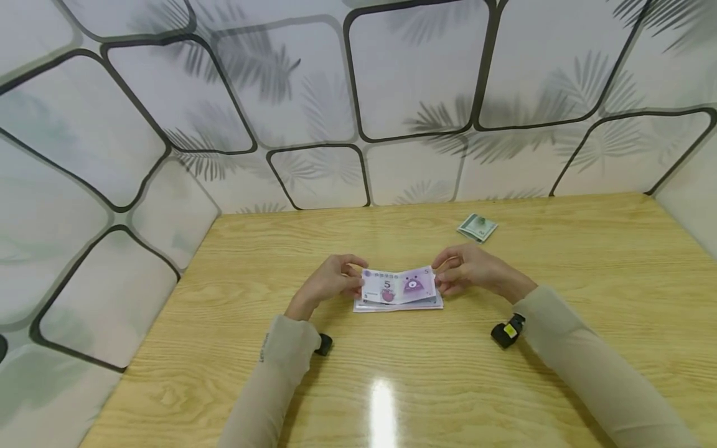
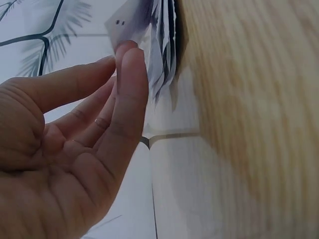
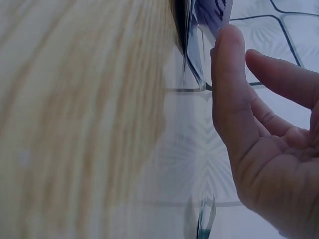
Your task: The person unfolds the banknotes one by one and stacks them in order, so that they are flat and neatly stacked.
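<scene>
A purple play banknote (image 1: pixel 398 285) marked 5 lies uppermost, slightly raised, over a flat stack of banknotes (image 1: pixel 399 306). At its left end my left hand (image 1: pixel 336 278) pinches the edge between thumb and fingers. The left wrist view shows these fingertips (image 2: pixel 132 59) close together at the note's corner, beside the layered notes. My right hand (image 1: pixel 469 272) is at the other end. In the right wrist view one straight finger (image 3: pixel 230 74) touches the purple note, while the thumb (image 3: pixel 279 74) stands apart from it.
A small folded bundle of greenish banknotes (image 1: pixel 477 228) lies behind my right hand on the wooden table (image 1: pixel 269 249). Patterned wall panels (image 1: pixel 414 74) rise along the table's back and left edges. Black wrist devices hang under both sleeves.
</scene>
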